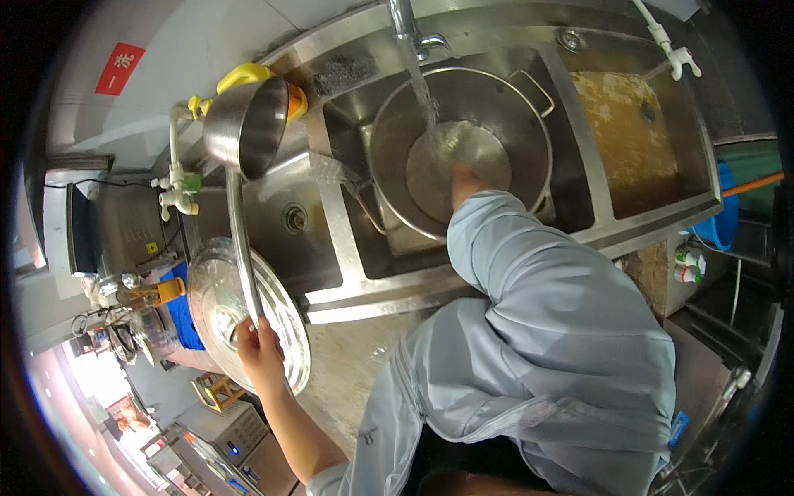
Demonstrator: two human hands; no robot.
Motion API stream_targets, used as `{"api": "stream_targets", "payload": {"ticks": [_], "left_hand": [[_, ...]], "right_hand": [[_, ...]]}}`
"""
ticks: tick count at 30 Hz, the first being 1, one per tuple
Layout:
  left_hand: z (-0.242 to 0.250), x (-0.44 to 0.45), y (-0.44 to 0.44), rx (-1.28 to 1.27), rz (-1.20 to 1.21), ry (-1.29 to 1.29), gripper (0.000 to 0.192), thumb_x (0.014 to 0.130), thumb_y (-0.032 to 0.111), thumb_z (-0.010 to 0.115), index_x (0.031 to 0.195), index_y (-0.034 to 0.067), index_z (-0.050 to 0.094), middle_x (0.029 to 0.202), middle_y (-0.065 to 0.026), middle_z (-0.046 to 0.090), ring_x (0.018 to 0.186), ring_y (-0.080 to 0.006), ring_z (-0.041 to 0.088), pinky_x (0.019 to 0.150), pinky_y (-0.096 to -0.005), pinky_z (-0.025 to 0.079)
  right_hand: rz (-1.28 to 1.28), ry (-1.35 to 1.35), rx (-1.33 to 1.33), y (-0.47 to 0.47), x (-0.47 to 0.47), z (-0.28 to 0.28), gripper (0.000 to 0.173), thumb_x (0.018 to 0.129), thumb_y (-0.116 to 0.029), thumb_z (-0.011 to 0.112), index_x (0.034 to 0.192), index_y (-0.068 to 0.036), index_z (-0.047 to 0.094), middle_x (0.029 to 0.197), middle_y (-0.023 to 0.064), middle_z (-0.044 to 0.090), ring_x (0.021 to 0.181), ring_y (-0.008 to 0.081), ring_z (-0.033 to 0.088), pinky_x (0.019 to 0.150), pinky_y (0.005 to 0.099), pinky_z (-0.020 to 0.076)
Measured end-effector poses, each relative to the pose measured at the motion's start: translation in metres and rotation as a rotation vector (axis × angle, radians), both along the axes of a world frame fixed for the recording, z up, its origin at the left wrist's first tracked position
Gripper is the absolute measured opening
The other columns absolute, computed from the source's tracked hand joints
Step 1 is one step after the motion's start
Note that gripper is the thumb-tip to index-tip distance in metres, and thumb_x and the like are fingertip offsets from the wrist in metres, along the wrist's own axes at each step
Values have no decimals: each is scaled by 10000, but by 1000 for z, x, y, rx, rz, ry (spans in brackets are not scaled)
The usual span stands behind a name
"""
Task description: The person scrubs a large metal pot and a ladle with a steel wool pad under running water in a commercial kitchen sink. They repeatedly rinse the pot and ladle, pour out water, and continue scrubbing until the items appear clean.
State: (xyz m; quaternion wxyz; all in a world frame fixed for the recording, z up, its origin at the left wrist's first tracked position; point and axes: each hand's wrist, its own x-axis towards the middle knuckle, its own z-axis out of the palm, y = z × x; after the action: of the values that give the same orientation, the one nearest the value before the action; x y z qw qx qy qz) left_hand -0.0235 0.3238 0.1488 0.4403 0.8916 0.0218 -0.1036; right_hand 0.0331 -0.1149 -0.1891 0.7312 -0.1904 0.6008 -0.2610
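My left hand (259, 347) grips the handle of a long-handled metal ladle (239, 248), its large bowl up over the left sink basin. Behind that hand is a round metal pot lid (291, 310). My right arm reaches down into a big two-handled stainless steel pot (388, 111) standing in the middle basin. Only the wrist part of my right hand (464, 183) shows clearly; the fingers are hidden or blurred in the pot. Water runs into the pot from a metal faucet (406, 22).
The right basin holds cloudy brownish water (620, 136). A yellow-capped bottle (245, 75) stands behind the ladle's bowl. White taps (679, 59) are on the wall side. A blue bucket (726, 214) stands beyond the sink's right end. The sink's metal front edge (384, 304) runs before me.
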Motion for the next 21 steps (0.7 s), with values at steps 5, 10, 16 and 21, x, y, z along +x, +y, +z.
{"api": "stream_targets", "payload": {"ticks": [5,10,16,21], "left_hand": [[-2,-2,23,-47,-4,13,186,930,191,542,1037,44,503,559,41,427,427,-25,356,368,-184,251],[-7,8,23,-73,-14,22,192,934,203,534,1037,45,501,554,41,418,416,-26,342,362,-187,251],[-6,21,-7,-131,-76,43,160,934,229,537,969,74,532,570,55,423,457,-9,357,391,-171,261],[-18,10,-28,-191,-167,48,162,930,207,550,959,49,531,575,47,438,450,-19,360,386,-181,269]], "right_hand": [[-214,-223,2,-54,36,9,469,905,-295,363,1292,-53,468,1378,119,336,1291,283,252,1095,450,135],[175,25,-297,25,72,13,461,915,-301,345,1265,-43,498,1335,146,403,1257,307,322,1080,457,185],[2169,-102,-754,120,-110,22,462,927,-308,324,1232,-31,535,1283,179,483,1217,336,405,1062,465,245],[3203,974,-1475,-60,-179,134,328,853,-273,484,1059,-96,669,1087,114,638,1100,293,527,961,466,369]]}}
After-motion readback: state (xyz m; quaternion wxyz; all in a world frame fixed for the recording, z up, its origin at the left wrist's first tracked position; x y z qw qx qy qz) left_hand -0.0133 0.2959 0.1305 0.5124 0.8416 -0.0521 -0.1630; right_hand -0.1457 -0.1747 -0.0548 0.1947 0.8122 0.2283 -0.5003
